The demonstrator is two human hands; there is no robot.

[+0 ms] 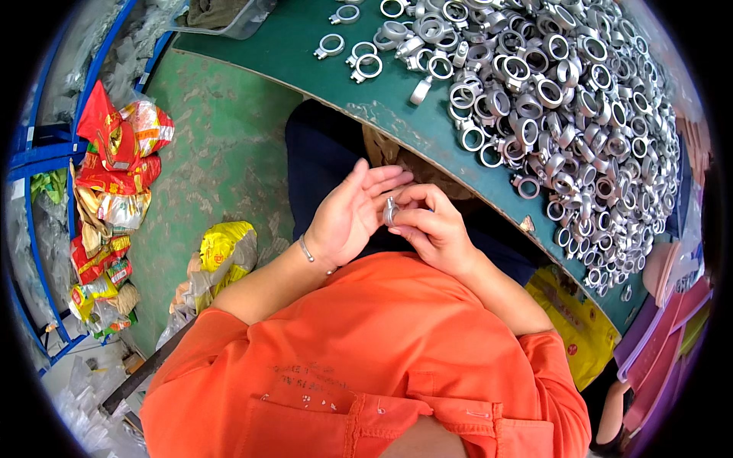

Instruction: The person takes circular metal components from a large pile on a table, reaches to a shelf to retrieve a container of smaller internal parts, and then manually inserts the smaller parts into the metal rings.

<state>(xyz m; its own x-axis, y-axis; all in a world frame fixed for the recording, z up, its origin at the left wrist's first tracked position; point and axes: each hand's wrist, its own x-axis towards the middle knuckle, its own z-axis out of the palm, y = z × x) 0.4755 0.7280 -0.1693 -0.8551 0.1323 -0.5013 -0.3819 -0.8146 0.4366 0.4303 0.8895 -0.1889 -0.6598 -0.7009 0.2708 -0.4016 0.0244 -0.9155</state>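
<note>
Ring of grey metal (pixel 390 211), fitted with a small lug, is held above the lap near the middle of the view, clamped between the thumb and forefinger of the right hand (pixel 441 233). At nine o'clock from it, the left hand (pixel 342 220) is held palm up, its fingers stretched out and slightly parted; whether the ring is also touched by their tips cannot be told, since they are partly hidden. Work on this one piece is judged to be under way. Similar rings are piled in a large heap (pixel 542 107) at two o'clock on the green table (pixel 328 76), so plenty seems to be left. A few loose rings (pixel 362 58) are spread apart from the heap towards twelve o'clock, but by nothing visible are they marked as done. Farther out, a clear bin (pixel 238 27) is set at eleven o'clock on the table's edge, coloured packets (pixel 114 177) are hung against blue shelving (pixel 46 159) between nine and ten, and a yellow bag (pixel 227 243) is seen at half past eight.
</note>
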